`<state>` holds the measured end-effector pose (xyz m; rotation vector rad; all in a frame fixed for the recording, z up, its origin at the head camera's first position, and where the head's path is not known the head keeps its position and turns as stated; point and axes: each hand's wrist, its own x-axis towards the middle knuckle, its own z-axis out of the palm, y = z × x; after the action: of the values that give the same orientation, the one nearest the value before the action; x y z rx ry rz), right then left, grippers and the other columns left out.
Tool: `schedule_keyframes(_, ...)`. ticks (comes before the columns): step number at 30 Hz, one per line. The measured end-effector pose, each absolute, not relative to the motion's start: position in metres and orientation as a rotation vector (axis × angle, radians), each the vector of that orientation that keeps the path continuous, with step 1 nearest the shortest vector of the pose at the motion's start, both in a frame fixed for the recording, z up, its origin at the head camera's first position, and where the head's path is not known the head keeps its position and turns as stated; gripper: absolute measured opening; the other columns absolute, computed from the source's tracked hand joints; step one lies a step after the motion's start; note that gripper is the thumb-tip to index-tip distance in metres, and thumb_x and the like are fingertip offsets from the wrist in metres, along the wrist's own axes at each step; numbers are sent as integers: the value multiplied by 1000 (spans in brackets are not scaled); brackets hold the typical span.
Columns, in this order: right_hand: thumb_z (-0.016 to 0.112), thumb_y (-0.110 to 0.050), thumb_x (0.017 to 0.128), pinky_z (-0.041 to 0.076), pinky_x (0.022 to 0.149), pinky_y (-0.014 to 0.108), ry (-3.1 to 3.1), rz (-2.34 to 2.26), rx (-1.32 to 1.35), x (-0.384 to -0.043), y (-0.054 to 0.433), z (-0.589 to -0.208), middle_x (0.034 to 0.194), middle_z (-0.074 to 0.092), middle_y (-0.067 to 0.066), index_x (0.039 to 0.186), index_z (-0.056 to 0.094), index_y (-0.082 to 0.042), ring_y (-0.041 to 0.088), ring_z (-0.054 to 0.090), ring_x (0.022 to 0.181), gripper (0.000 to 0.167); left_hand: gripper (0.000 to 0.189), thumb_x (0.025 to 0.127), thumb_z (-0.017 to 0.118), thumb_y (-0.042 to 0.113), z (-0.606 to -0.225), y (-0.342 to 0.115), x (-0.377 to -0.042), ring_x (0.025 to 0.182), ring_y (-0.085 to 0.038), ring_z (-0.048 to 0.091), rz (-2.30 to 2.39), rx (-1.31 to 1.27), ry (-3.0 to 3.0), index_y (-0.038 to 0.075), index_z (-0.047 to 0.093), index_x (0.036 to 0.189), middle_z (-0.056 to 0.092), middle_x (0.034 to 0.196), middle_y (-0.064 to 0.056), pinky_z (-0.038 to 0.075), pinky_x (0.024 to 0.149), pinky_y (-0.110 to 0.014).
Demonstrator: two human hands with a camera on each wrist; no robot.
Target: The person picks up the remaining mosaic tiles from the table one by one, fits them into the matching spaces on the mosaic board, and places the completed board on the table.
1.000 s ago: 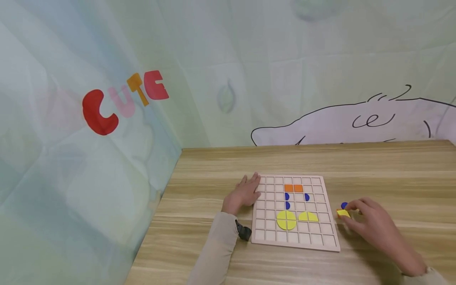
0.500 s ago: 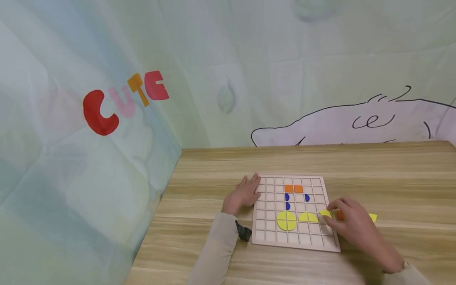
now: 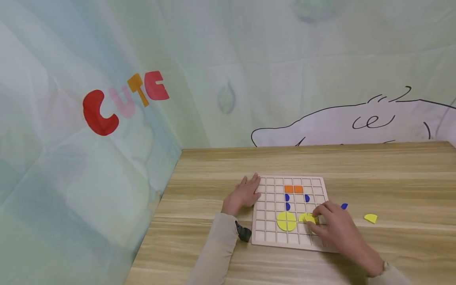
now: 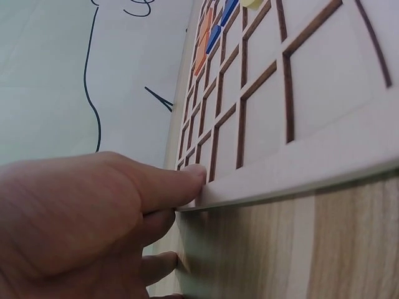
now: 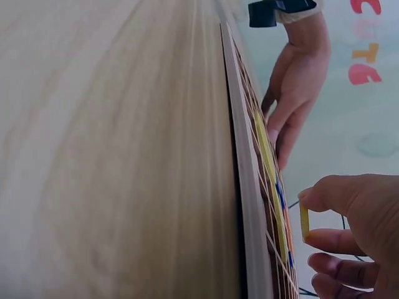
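A pale wooden grid board (image 3: 261, 236) lies on the table. Along its left edge rests my left hand (image 3: 244, 196), fingers spread in the head view; the left wrist view shows the thumb (image 4: 196, 174) on the rim. My right hand (image 3: 336, 225) pinches a yellow quarter-circle tile (image 5: 305, 221) between thumb and index finger, above the board's right half. Below it, two more yellow tiles (image 3: 303, 217) are partly covered. On the board also sit a yellow circle (image 3: 286, 221) of quarter tiles, two orange square tiles (image 3: 293, 189) and blue half-round tiles (image 3: 307, 198).
Right of the board, a loose yellow quarter-circle tile (image 3: 371, 218) lies on the wooden table (image 3: 409, 178). A blue tile (image 3: 344, 206) shows just past the right hand. Behind the table hangs a printed cloth backdrop (image 3: 213, 59).
The right hand has carried the yellow quarter-circle tile leftward from the table beside the board to over its grid. The left hand has stayed in place.
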<state>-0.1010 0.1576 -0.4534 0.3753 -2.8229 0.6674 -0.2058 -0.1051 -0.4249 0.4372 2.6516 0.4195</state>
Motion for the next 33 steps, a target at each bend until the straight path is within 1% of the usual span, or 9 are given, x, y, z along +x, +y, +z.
schedule_keyframes(3,82,-30,72,43,67,32,-2820,638,400,-99,151,-455,84,58,-2,80,65,-15,16,50,77,23,58,103,39,25,-425,-105,-206,149,-33,3,418,436,2653,12,16,154,5,162,-1,12,121,-50)
schedule_keyframes(10,82,-33,72,43,71,33,-2816,629,444,-95,141,-459,81,53,-6,73,60,-20,14,49,78,26,58,103,40,25,-426,-105,-206,149,-33,3,423,440,2656,12,16,154,6,162,-2,12,121,-51)
schedule_keyframes(15,82,-35,72,41,68,30,-2819,605,456,-94,138,-463,80,51,-7,70,58,-22,11,45,74,27,58,103,40,25,-426,-106,-207,149,-33,3,423,443,2654,12,16,154,6,162,-2,13,120,-52)
schedule_keyframes(23,80,-37,73,38,66,29,-2830,545,447,-92,138,-463,80,50,-6,72,58,-21,13,44,73,28,58,103,40,25,-427,-105,-207,149,-33,3,430,437,2655,12,16,154,6,162,-1,13,121,-51)
schedule_keyframes(33,80,-37,74,41,69,33,-2882,506,411,-92,138,-459,82,52,-4,78,61,-19,15,47,76,26,58,103,40,25,-428,-106,-207,148,-34,3,446,442,2653,11,16,154,6,162,-2,12,121,-52)
